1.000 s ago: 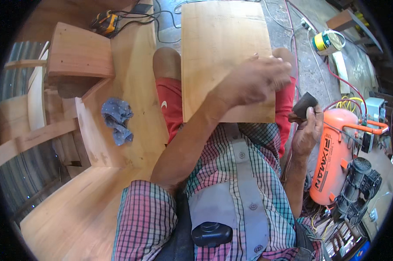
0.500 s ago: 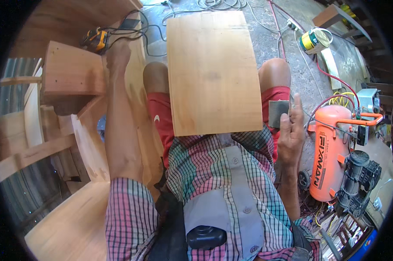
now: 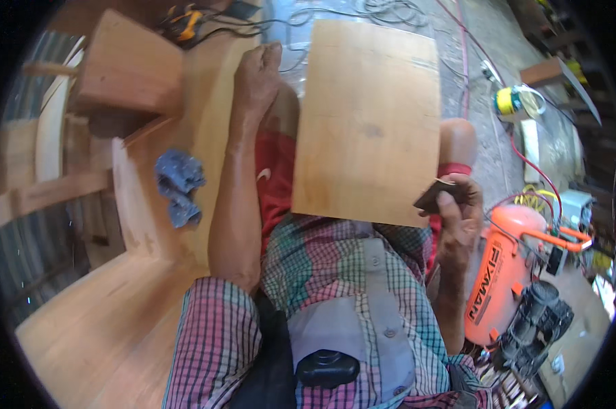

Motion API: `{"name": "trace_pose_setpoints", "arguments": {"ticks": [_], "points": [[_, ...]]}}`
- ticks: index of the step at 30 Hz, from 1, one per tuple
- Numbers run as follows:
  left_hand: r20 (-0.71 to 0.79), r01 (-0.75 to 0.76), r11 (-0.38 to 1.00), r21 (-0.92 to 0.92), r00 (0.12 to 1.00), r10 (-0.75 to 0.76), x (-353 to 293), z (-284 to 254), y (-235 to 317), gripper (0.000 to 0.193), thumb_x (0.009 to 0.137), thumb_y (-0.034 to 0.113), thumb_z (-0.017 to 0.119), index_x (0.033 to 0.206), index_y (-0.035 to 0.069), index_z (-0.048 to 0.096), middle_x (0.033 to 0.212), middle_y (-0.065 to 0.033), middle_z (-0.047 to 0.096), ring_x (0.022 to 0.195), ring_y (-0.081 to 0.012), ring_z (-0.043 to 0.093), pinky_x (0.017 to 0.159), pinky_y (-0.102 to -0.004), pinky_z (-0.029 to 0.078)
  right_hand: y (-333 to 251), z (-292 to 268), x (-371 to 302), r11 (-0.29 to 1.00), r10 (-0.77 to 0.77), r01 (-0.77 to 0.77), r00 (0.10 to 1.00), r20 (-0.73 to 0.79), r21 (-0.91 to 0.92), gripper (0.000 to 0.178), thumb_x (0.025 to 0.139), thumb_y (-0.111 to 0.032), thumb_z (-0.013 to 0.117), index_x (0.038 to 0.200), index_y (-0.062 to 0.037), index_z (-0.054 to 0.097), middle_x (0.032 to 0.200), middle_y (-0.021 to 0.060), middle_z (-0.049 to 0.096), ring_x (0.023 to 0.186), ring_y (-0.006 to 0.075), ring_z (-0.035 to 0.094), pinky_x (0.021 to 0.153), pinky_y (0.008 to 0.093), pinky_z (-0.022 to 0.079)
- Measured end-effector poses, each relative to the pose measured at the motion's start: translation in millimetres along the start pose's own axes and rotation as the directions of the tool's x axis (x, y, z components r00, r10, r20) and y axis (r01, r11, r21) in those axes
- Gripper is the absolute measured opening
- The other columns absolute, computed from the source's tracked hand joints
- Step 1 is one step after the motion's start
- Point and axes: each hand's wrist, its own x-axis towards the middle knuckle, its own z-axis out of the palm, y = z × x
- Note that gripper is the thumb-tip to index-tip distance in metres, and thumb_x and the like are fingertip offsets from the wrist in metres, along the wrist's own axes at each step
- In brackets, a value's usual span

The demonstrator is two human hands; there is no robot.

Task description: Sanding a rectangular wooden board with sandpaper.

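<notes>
A flat, pale wooden board [image 3: 366,129] lies across my thighs, with a small dark smudge near its middle. My right hand [image 3: 461,204] is closed on a dark piece of sandpaper [image 3: 435,198], pinched under the thumb at the board's near right corner. My left hand [image 3: 259,71] hovers beside the board's far left edge, apart from it. Its fingers point away from me and curl out of sight, so their grip is unclear. Left of that hand, a yellow and black power tool [image 3: 182,24] rests with its cable on the wooden surface.
A crumpled blue cloth [image 3: 178,184] lies on the wooden bench [image 3: 216,129] at my left, near a wooden box [image 3: 134,65]. To the right stand an orange air compressor [image 3: 502,273] and a yellow-green can [image 3: 516,101]. Cables [image 3: 383,10] and a red hose [image 3: 536,167] cross the floor.
My left hand has come away from beside the power tool, rightward toward the board. The sandpaper in my right hand has tilted and moved over the board's near corner. The whole view has shifted.
</notes>
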Motion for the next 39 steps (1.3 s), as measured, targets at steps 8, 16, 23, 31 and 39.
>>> {"name": "trace_pose_setpoints", "arguments": {"ticks": [8, 16, 23, 31, 39], "points": [[-0.119, -0.478, 0.857, 0.194, 0.855, 0.504, 58.3, 98.5, 51.1, 0.036, 0.09, 0.03, 0.055, 0.108, 0.0, 0.064, 0.105, -0.0192, 0.064, 0.1, -0.0328, 0.059, 0.089, -0.0373, 0.044, 26.5, 14.1, 25.7, 0.099, -0.317, 0.599, 0.776, 0.545, -0.795, 0.044, 0.073, -0.009, 0.061, 0.117, -0.0037, 0.059, 0.127, 0.015, 0.056, 0.117, 0.0318, 0.054, 0.099, 0.0467, 0.039], [0.037, -0.296, 0.863, 0.41, 0.951, 0.308, 43.6, 112.7, 87.3, 0.035, 0.092, 0.027, 0.05, 0.081, -0.001, 0.069, 0.087, -0.0206, 0.066, 0.087, -0.0381, 0.061, 0.081, -0.0458, 0.046, 17.7, 7.2, 36.2, 0.134, 0.01, 0.516, 0.853, 0.521, -0.846, 0.057, 0.084, -0.046, 0.055, 0.127, -0.0078, 0.056, 0.143, 0.012, 0.044, 0.135, 0.0286, 0.037, 0.109, 0.0569, 0.018], [0.113, -0.155, 0.824, 0.545, 0.987, 0.111, 72.3, 142.6, 86.2, 0.044, 0.09, 0.044, 0.048, 0.099, 0.007, 0.07, 0.1, -0.0209, 0.066, 0.098, -0.0383, 0.061, 0.087, -0.0469, 0.046, 19.6, 8.4, 245.9, -0.17, -0.311, 0.645, 0.682, 0.662, -0.745, 0.042, 0.086, -0.032, 0.054, 0.12, -0.0075, 0.058, 0.126, 0.0144, 0.053, 0.117, 0.0302, 0.05, 0.094, 0.0451, 0.039], [0.34, -0.247, 0.592, 0.767, 0.939, -0.049, 48.6, 122.0, 123.8, 0.041, 0.093, 0.033, 0.052, 0.126, 0.009, 0.055, 0.133, -0.0082, 0.053, 0.116, -0.0341, 0.053, 0.094, -0.0417, 0.043, 12.5, -11.1, 11.9, 0.182, 0.049, 0.452, 0.883, 0.467, -0.873, 0.059, 0.088, -0.052, 0.049, 0.128, -0.0089, 0.056, 0.142, 0.0122, 0.044, 0.136, 0.0313, 0.035, 0.11, 0.0601, 0.013], [0.247, -0.111, 0.842, 0.528, 0.969, -0.028, 76.5, 132.7, 92.6, 0.051, 0.087, 0.053, 0.05, 0.113, 0.011, 0.066, 0.109, -0.0189, 0.065, 0.105, -0.0368, 0.06, 0.091, -0.0421, 0.044, 28.1, -17.0, 202.9, -0.223, -0.249, 0.537, 0.775, 0.581, -0.813, 0.052, 0.086, -0.031, 0.055, 0.135, -0.0166, 0.049, 0.145, 0.006, 0.042, 0.132, 0.0244, 0.04, 0.105, 0.0574, 0.025]]}}
